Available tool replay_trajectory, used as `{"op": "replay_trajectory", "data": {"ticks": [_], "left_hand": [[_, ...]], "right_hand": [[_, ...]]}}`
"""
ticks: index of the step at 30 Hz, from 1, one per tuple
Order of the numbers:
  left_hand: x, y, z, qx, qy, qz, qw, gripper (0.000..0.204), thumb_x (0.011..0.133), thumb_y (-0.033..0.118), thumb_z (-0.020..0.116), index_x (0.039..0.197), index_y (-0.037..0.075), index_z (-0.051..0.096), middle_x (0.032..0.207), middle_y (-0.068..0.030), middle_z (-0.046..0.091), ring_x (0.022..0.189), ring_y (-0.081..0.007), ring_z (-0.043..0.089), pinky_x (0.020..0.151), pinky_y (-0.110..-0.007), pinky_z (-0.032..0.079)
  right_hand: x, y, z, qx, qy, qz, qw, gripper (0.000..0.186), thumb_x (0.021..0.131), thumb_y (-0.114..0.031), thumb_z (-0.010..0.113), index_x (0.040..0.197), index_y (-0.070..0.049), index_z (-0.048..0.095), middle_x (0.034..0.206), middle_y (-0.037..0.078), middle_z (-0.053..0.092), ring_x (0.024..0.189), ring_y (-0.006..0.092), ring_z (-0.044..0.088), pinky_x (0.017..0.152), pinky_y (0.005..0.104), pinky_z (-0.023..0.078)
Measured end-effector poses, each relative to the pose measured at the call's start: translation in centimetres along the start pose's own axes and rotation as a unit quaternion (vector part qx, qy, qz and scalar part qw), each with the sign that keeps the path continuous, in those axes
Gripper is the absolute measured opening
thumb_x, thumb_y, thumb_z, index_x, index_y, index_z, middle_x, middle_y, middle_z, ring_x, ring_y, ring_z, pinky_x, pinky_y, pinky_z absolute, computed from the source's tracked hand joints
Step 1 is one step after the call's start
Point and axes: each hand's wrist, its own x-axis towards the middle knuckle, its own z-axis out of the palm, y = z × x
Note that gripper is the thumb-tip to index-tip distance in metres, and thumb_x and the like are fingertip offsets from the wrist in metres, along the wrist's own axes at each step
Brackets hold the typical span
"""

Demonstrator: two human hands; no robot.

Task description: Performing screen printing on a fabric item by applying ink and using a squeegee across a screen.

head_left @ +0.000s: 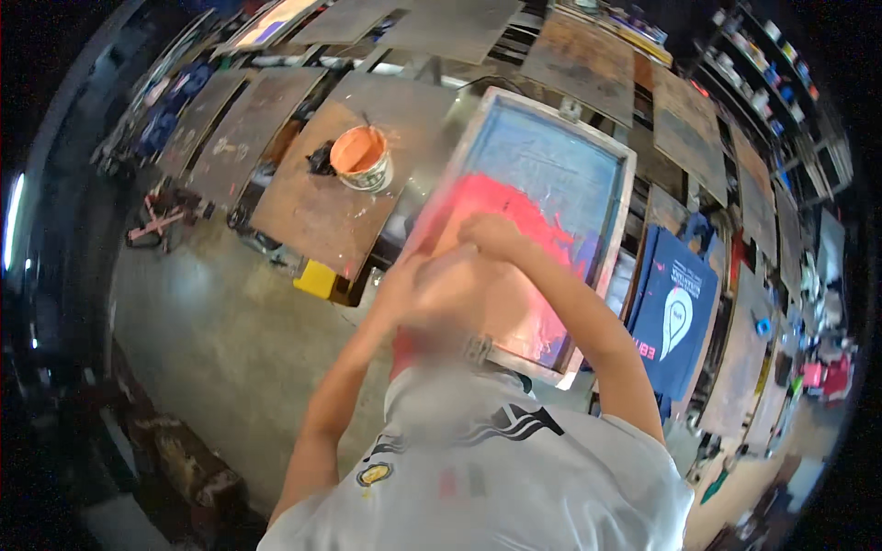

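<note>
A screen-printing frame [623, 207] with a pale wooden border lies before me, tilted in view. Bright red-pink ink [533, 220] covers the near and left part of its blue-grey mesh [542, 147]. My right hand [493, 236] is over the inked area with its fingers curled closed; whatever it grips, if anything, is hidden. My left hand [415, 277] is by the frame's left side, its fingers lost in blur. A hazy patch covers the space between and below both hands, so any tool there cannot be made out.
Left of the frame, a white bucket [375, 174] with orange inside stands on a brown board [322, 216], a black crumpled thing [322, 158] beside it. To the right, a navy tote bag [675, 303] with a white print lies on another board. More boards run along the back.
</note>
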Motion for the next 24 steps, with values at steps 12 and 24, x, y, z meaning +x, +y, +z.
{"op": "replay_trajectory", "data": {"ticks": [12, 24], "left_hand": [[-1.9, 3.1, 2.5, 0.065, 0.173, -0.038, 0.982, 0.039, 0.087, 0.02, 0.068, 0.122, 0.004, 0.063, 0.109, -0.0178, 0.064, 0.09, -0.0349, 0.064, 0.074, -0.04, 0.052], [-6.1, 6.3, 5.9, -0.018, 0.019, -0.102, 0.994, 0.041, 0.088, 0.012, 0.067, 0.126, -0.002, 0.06, 0.098, -0.0151, 0.063, 0.089, -0.0263, 0.062, 0.079, -0.036, 0.05]], "right_hand": [[3.2, 1.4, -0.6, 0.019, 0.007, -0.02, 1.0, 0.023, 0.074, -0.006, 0.063, 0.093, -0.016, 0.071, 0.098, 0.002, 0.066, 0.102, 0.0252, 0.061, 0.082, 0.0399, 0.054], [-2.4, 1.1, -0.6, 0.07, -0.037, -0.084, 0.993, 0.027, 0.066, 0.001, 0.066, 0.088, -0.014, 0.069, 0.097, 0.003, 0.065, 0.101, 0.0277, 0.06, 0.081, 0.0412, 0.052]]}}
